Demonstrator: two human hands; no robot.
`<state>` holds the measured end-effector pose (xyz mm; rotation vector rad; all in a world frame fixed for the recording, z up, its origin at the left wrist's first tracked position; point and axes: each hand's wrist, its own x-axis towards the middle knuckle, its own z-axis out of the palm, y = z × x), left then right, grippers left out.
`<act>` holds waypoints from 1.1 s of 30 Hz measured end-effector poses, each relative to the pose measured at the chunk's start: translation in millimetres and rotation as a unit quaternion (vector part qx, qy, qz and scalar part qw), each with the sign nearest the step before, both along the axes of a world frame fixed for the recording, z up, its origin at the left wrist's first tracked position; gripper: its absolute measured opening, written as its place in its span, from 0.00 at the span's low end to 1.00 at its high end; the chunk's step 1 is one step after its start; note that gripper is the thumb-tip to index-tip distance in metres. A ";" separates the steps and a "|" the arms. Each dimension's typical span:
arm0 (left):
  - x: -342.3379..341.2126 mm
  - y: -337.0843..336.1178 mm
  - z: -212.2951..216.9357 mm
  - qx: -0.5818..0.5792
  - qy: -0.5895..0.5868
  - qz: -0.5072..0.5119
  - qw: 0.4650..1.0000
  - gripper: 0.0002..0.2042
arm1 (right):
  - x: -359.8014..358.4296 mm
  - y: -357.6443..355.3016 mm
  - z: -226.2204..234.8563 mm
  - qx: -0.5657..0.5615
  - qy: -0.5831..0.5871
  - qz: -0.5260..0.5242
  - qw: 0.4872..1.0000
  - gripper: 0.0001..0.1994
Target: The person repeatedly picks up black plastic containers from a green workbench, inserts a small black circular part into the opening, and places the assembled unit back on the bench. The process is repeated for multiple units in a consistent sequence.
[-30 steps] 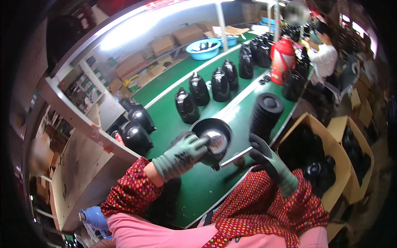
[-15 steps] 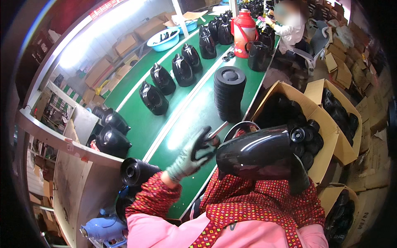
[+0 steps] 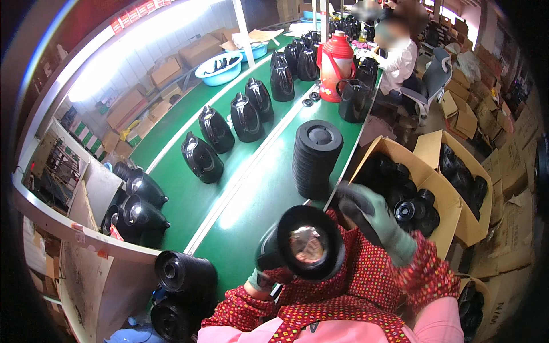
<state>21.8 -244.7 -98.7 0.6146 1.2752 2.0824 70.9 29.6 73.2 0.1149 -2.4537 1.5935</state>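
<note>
While jugs (image 3: 246, 119) line green worktop (image 3: 260, 177), cartons (image 3: 447, 220) flank it.

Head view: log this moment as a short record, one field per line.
left hand: gloved, partly hidden, holding a black vessel with its mouth toward the camera
right hand: gloved, fingers loosely bent, nothing visibly held
nearest right hand: stack of black ringed parts
green table: black jugs, red flask
right of table: open cartons holding black parts
far end: seated person in white
</note>
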 end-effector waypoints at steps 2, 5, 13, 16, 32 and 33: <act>9.5 -0.7 28.6 0.239 -0.376 -0.043 0.894 0.35 | -61.0 8.5 2.7 0.288 0.130 -0.081 0.945 0.33; 2.8 -13.0 14.8 0.163 -0.221 0.014 0.961 0.32 | -146.5 31.7 -24.6 0.435 0.147 -0.154 0.875 0.40; -7.4 -14.0 18.1 -0.045 0.109 0.029 0.993 0.37 | -182.4 35.9 -19.3 0.457 0.076 -0.143 0.875 0.43; -6.1 -8.0 43.8 -0.251 0.411 0.054 0.875 0.36 | -140.6 26.6 -8.3 0.315 0.166 -0.076 0.931 0.43; 60.9 63.8 87.6 -0.040 0.099 -0.097 0.989 0.32 | 137.4 0.9 -4.1 0.116 0.117 0.023 0.986 0.51; 63.9 57.5 95.4 -0.047 0.116 -0.104 0.987 0.32 | 142.6 1.8 -4.9 0.108 0.119 0.020 0.987 0.51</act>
